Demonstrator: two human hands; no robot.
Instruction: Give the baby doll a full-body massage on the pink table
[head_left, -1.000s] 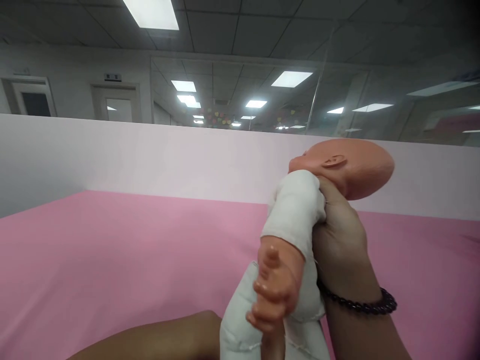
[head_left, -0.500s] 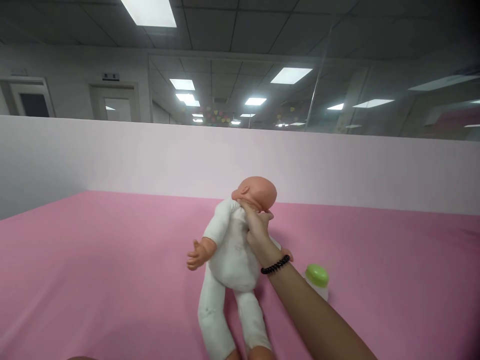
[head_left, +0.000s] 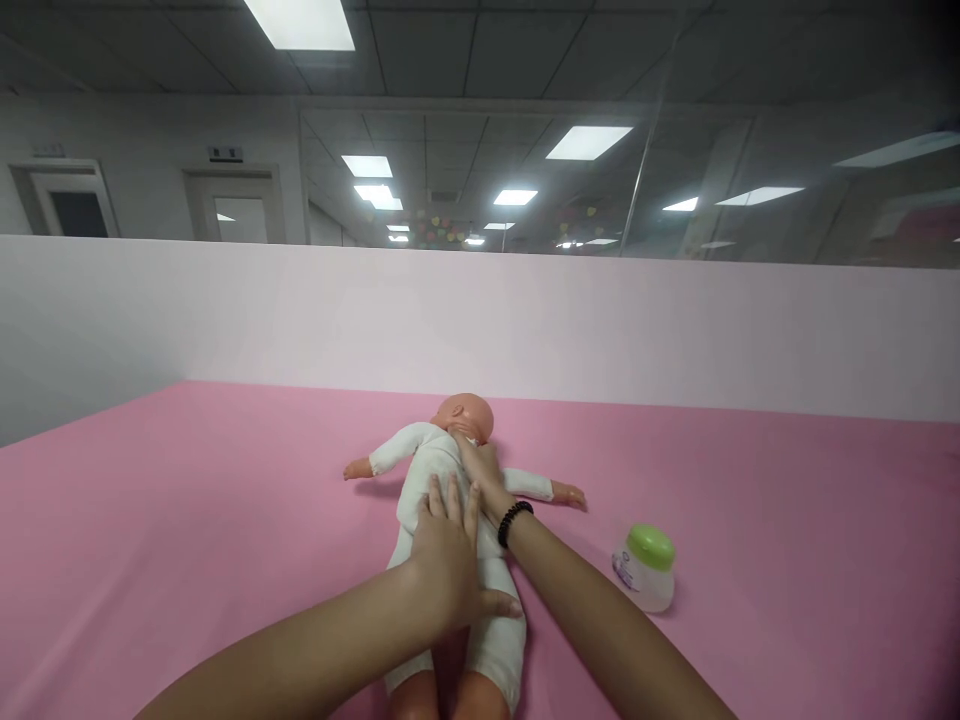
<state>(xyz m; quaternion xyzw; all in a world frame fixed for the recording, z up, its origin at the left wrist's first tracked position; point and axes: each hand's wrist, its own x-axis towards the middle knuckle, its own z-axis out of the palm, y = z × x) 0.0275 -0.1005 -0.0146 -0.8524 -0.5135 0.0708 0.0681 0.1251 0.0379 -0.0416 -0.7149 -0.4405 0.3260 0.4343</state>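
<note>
A baby doll (head_left: pixel 424 475) in a white cloth suit lies on its back on a pink surface (head_left: pixel 225 540), head toward the far wall and turned left, arms spread. My right hand (head_left: pixel 484 475), with a black beaded bracelet on the wrist, holds the doll at the neck and upper chest; its fingers pass behind and are partly hidden. Spread flat over the doll's belly is my left hand (head_left: pixel 448 560), its thumb pointing right above one leg. To the right of my right forearm stands a clear jar (head_left: pixel 646 585) with a green lid (head_left: pixel 651 547).
A low white wall (head_left: pixel 600 330) runs along the far edge of the pink surface, with another wall section on the left. Beyond it are glass panels, doors and ceiling lights.
The doll has gone from raised and tilted to lying on its back, lowered by my right hand. My left hand has come in from below onto its belly.
</note>
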